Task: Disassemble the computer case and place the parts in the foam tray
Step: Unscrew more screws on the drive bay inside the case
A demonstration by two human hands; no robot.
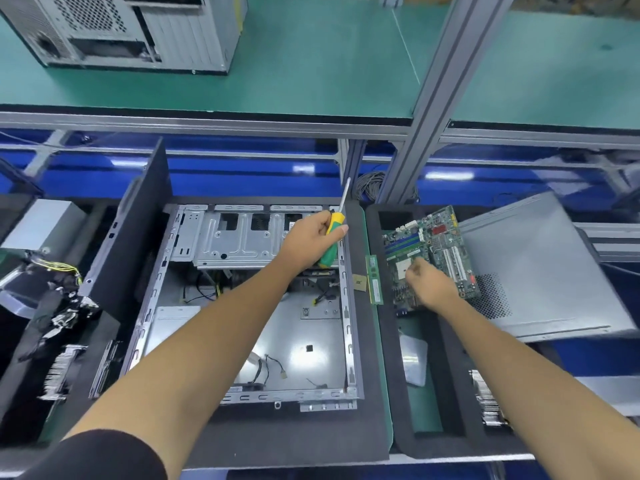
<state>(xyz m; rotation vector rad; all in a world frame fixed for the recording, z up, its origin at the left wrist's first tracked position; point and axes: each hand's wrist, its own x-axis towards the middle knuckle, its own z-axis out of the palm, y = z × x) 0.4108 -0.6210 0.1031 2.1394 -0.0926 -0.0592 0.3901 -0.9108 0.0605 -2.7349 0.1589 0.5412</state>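
Observation:
The open computer case (242,306) lies flat on a dark mat in the middle, its drive cage at the far end and loose cables inside. My left hand (308,239) grips a yellow-green screwdriver (332,239) above the case's far right corner, shaft pointing up and away. My right hand (427,284) holds the near left part of the green motherboard (440,251), fingers curled on it, over the black foam tray (398,393) at the right. What the fingers pinch is hidden.
A RAM stick (374,280) and a small chip (359,283) lie between case and tray. The grey side panel (540,271) leans at the right. A heatsink (488,400) sits in the tray; another heatsink (60,372) and a cable bundle lie left. A second case (138,29) stands on the far shelf.

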